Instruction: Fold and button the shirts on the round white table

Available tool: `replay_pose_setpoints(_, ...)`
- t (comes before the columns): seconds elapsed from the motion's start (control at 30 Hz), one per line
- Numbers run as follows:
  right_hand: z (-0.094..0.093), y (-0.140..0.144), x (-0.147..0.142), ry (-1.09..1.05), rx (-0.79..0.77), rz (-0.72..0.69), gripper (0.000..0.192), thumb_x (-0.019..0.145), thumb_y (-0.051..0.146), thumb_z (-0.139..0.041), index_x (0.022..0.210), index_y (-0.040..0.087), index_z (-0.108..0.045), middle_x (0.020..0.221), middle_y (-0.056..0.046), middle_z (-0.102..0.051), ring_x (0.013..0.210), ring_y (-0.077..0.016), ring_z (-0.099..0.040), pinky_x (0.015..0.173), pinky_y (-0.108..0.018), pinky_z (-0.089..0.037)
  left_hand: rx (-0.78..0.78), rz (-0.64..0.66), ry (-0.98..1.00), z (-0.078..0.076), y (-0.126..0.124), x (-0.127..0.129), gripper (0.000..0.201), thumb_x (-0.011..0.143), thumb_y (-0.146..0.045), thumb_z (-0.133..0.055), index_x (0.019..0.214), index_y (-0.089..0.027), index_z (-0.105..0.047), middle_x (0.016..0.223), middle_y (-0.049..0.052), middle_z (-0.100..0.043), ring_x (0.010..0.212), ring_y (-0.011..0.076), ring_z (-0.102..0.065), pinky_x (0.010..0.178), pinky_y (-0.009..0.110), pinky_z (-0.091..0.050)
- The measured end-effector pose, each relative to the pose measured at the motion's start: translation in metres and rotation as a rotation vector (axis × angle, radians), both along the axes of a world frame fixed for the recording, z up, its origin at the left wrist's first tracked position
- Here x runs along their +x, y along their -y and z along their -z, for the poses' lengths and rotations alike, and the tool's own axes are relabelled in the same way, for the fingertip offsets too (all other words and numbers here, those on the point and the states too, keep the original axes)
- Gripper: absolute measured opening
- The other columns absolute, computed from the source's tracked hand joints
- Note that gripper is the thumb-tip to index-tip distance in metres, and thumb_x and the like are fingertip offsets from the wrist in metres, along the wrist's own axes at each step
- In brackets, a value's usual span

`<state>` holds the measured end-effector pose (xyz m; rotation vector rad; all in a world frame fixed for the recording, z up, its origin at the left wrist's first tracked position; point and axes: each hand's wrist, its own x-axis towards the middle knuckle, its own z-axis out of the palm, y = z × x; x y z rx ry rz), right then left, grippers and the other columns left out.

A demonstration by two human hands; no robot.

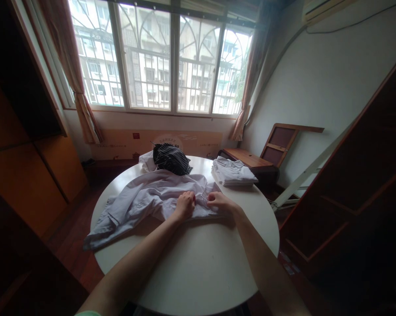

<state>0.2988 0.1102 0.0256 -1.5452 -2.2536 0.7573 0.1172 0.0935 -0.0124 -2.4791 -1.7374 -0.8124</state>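
From the head camera I see my left hand [185, 204] curled, knuckles up, pinching the near hem of the pale lilac cotton shirt [145, 199] that lies spread and rumpled across the far-left half of the round white table [198, 263]. My right hand [219, 202] rests just beside it on the same edge, fingers bent and gripping a fold of the cloth. The two hands are close but not touching.

I judge the folding to be partly done: a neat square stack of folded white shirts [232, 172] sits at the far right of the table, finished, while this shirt is still loose, its sleeve trailing off the left rim. A bundle of black fabric with thin white stripes [170, 159], crumpled into a mound, waits at the far side, with a bit of white cloth beside it, both unfolded.

The shirt looks thin, soft and creased; the tabletop is smooth, matt and hard.
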Motion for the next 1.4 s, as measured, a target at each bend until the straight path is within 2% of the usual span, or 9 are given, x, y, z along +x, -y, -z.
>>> replay_pose_setpoints(0.17, -0.004, 0.001, 0.001, -0.039, -0.103, 0.039, 0.029, 0.066, 0.041, -0.059, 0.069, 0.012, -0.061, 0.057, 0.000, -0.051, 0.054, -0.0090, -0.042, 0.048, -0.021, -0.029, 0.001, 0.002, -0.002, 0.002, -0.002, 0.000, 0.016, 0.084, -0.016, -0.038, 0.083, -0.017, -0.055, 0.088, 0.006, -0.060, 0.083, 0.0178, -0.053, 0.073, 0.028, -0.037)
replay_pose_setpoints(0.4, -0.005, 0.000, 0.008, -0.154, -0.233, -0.111, 0.034, 0.059, 0.043, -0.065, 0.063, 0.010, -0.060, 0.051, 0.003, -0.046, 0.050, -0.0071, -0.037, 0.046, -0.021, -0.025, -0.012, 0.015, -0.006, 0.004, -0.002, 0.000, 0.017, 0.084, -0.015, -0.038, 0.086, -0.017, -0.055, 0.089, 0.007, -0.060, 0.085, 0.0181, -0.052, 0.074, 0.028, -0.037)
replay_pose_setpoints(0.6, -0.004, -0.002, 0.010, -0.172, -0.257, -0.183, 0.028, 0.059, 0.038, -0.065, 0.059, 0.011, -0.058, 0.050, 0.003, -0.046, 0.050, -0.0070, -0.038, 0.047, -0.021, -0.025, -0.012, 0.017, 0.002, 0.001, -0.001, 0.000, 0.017, 0.084, -0.015, -0.038, 0.085, -0.016, -0.055, 0.089, 0.006, -0.061, 0.084, 0.0179, -0.053, 0.073, 0.028, -0.036)
replay_pose_setpoints(0.7, -0.003, -0.003, 0.009, -0.167, -0.236, -0.193, 0.023, 0.060, 0.034, -0.063, 0.059, 0.012, -0.057, 0.050, 0.003, -0.045, 0.050, -0.0068, -0.038, 0.047, -0.020, -0.026, -0.025, 0.015, 0.001, 0.000, -0.001, 0.000, 0.016, 0.084, -0.015, -0.039, 0.085, -0.016, -0.055, 0.090, 0.006, -0.061, 0.085, 0.0181, -0.053, 0.073, 0.028, -0.036)
replay_pose_setpoints(0.83, 0.000, -0.003, 0.005, -0.105, -0.161, -0.139, 0.016, 0.061, 0.027, -0.059, 0.056, 0.013, -0.054, 0.050, 0.004, -0.043, 0.049, -0.0066, -0.037, 0.045, -0.019, -0.025, -0.024, 0.005, -0.007, 0.001, -0.002, 0.000, 0.016, 0.083, -0.015, -0.040, 0.087, -0.016, -0.055, 0.091, 0.006, -0.060, 0.086, 0.0183, -0.053, 0.074, 0.028, -0.036)
replay_pose_setpoints(1.1, -0.003, 0.005, -0.002, 0.062, 0.153, 0.026, 0.010, 0.062, 0.021, -0.055, 0.060, 0.013, -0.060, 0.058, 0.000, -0.057, 0.055, -0.0085, -0.046, 0.048, -0.019, -0.029, -0.018, 0.008, -0.024, 0.001, -0.003, 0.000, 0.019, 0.085, -0.016, -0.035, 0.085, -0.016, -0.054, 0.090, 0.007, -0.059, 0.084, 0.0185, -0.052, 0.074, 0.029, -0.036)
replay_pose_setpoints(1.4, -0.006, 0.007, -0.006, 0.077, 0.136, 0.044, 0.011, 0.065, 0.022, -0.055, 0.063, 0.013, -0.061, 0.062, -0.002, -0.060, 0.057, -0.0093, -0.049, 0.050, -0.018, -0.031, -0.060, 0.005, -0.022, -0.005, 0.001, 0.000, 0.020, 0.085, -0.016, -0.035, 0.087, -0.016, -0.055, 0.092, 0.007, -0.060, 0.085, 0.0185, -0.052, 0.075, 0.029, -0.036)
